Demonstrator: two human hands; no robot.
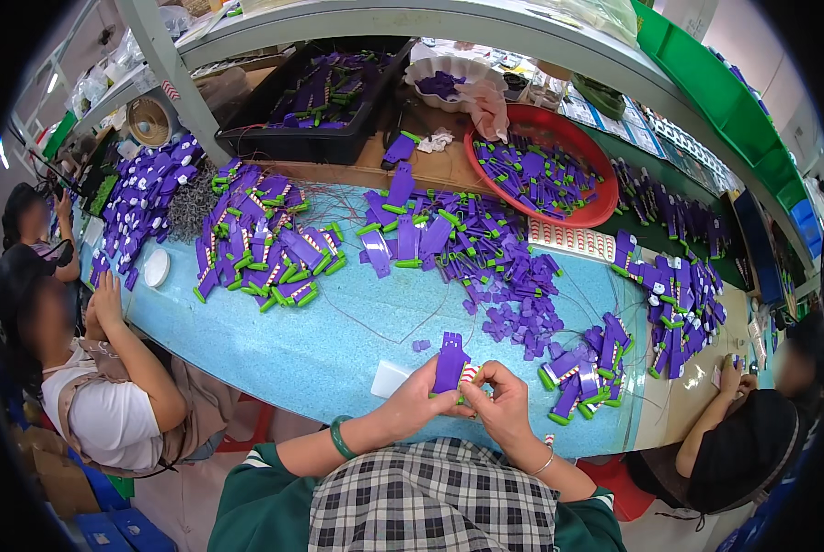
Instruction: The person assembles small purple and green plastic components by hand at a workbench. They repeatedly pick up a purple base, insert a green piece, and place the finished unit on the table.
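Low in front of me, my left hand (414, 402) is closed round a flat purple plastic toy part (449, 361), which stands upright from the fingers. A red-and-white striped piece (469, 373) shows at its right side. Beside it my right hand (501, 405) is closed in a pinch close to the striped piece; what lies between its fingertips is hidden. Left of my hands, a small white card (390, 378) lies on the blue table (338, 340), partly behind my left hand. A small purple piece (421, 346) lies just beyond the card.
Piles of purple parts with green ends (274, 235) cover the table's far side, with small purple pieces (522, 322) nearer. Behind stand a red basin (599, 217) and a black crate (292, 145) of parts, under a shelf beam (412, 20). Co-workers sit left (122, 405) and right (738, 451).
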